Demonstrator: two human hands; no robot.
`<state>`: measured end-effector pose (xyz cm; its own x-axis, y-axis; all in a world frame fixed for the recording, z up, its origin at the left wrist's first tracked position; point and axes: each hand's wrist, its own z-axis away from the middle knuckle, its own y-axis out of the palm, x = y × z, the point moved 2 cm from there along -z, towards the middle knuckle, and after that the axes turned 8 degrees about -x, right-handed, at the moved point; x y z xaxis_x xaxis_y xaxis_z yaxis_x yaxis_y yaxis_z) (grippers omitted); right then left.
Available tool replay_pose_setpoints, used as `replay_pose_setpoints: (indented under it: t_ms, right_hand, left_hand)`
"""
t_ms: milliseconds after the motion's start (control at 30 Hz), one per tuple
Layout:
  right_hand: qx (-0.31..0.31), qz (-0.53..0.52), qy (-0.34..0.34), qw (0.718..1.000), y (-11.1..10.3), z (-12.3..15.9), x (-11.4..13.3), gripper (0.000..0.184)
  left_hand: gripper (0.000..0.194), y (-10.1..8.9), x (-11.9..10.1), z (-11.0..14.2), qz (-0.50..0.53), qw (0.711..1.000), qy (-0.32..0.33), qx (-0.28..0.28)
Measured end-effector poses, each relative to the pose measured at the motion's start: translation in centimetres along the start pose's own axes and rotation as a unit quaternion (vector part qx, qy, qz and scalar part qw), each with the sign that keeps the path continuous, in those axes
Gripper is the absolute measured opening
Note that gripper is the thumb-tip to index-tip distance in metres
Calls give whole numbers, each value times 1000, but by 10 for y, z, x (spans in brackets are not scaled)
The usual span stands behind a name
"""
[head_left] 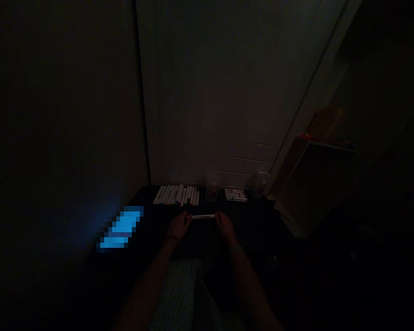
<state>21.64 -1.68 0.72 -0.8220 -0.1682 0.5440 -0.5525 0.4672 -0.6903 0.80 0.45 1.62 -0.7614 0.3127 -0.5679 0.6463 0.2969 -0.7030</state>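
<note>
A slim, stiff white plastic tube (203, 216), light to handle, is held by its ends, pinched between the fingers of the left hand (178, 226) and right hand (225, 225).

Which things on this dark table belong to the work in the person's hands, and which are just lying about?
In use: left hand, right hand, the white marker held between them, the row of white markers.

Lying about: clear cup, printed card, blurred blue glowing patch, shelf unit.
</note>
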Motion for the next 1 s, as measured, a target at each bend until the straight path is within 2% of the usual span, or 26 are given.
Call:
replay_pose_setpoints:
  t_ms: [400, 700, 1000]
  right_hand:
    - [-17, 7, -13, 1000, 1, 0, 0, 30]
    - [-6, -18, -11, 1000, -5, 0, 4, 29]
    - [-12, -19, -19, 1000, -4, 0, 3, 28]
  left_hand:
    - [22, 1, 2, 1, -7, 1000, 14, -12]
    - [27, 9, 12, -3, -6, 1000, 22, -20]
    - [26, 9, 12, -3, -30, 999, 16, -5]
